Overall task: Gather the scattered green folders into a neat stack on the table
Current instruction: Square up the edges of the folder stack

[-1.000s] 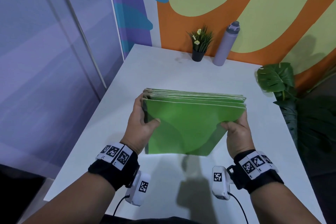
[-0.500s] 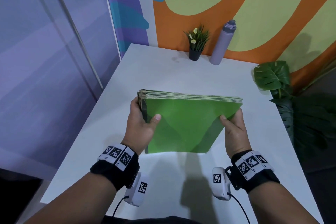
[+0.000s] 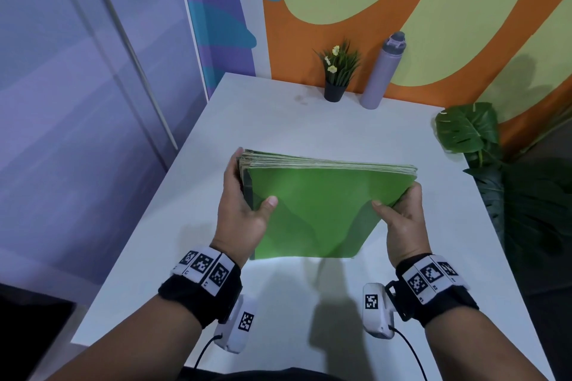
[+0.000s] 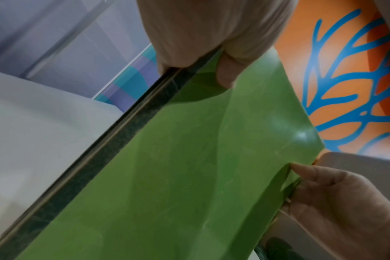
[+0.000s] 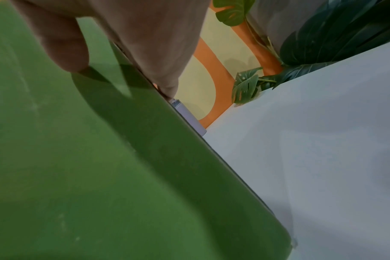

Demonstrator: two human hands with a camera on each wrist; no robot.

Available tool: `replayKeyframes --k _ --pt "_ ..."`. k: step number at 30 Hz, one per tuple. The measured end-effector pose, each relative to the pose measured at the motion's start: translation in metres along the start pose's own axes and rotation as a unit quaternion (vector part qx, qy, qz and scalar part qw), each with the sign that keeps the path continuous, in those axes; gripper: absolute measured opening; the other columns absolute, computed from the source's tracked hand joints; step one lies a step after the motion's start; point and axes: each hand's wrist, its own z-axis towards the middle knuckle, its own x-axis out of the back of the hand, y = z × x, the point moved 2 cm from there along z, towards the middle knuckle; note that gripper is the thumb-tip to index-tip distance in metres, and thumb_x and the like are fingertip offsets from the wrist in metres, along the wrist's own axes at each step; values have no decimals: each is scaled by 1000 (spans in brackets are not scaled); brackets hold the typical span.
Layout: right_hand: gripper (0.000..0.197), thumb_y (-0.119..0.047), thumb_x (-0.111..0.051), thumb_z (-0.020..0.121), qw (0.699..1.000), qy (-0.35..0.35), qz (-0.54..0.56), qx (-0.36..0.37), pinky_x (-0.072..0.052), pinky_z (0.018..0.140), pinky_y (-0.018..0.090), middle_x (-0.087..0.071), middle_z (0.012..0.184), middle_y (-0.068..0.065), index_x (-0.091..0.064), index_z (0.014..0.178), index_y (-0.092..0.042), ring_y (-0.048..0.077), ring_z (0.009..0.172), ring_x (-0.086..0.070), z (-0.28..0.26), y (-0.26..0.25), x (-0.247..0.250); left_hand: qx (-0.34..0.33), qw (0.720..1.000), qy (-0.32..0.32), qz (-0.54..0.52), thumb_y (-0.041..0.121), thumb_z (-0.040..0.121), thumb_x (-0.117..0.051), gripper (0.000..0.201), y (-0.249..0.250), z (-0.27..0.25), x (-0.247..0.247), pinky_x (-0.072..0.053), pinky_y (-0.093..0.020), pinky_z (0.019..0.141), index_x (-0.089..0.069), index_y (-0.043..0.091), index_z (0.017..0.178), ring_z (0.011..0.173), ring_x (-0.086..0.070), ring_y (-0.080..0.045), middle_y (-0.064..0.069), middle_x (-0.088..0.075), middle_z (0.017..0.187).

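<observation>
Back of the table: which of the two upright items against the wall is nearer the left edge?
The small potted plant in its black pot; the lilac bottle stands to its right.

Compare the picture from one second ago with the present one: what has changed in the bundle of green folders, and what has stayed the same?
The bundle of green plastic folders has been squared up: its fanned upper edges now sit closer together. The left hand and right hand keep their grip on its sides, thumbs on the front. The potted plant and lilac bottle stay put on the white table.
</observation>
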Motion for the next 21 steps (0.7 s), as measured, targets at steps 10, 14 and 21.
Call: replayKeyframes --k 10,14,21 --pt "64 23 -40 84 1000 -8 -21 -15 -49 83 19 -67 106 -10 -48 115 -32 6 99 -63 -2 0 -8 -33 999 -28 -23 -19 78 -62 93 1 2 -6 -30 -7 108 -19 22 150 132 -39 15 -3 -39 151" --pt "60 20 -43 86 999 -10 -39 -17 -47 85 20 -65 109 -11 -48 110 -35 3 100 -62 -3 0 -9 -14 998 -61 15 -1 82 -62 62 -13 8 3 -44 -39 109 -40 36 126 120 -58 -14 0 -59 125" --pt "38 -5 -47 97 987 -7 -149 -60 -43 92 29 -60 110 -11 -45 105 -42 -6 97 -58 -10 23 -2 97 987 -106 75 10 90 -60 45 -62 7 3 -48 -53 100 -39 41 115 114 -60 -30 -11 -64 120"
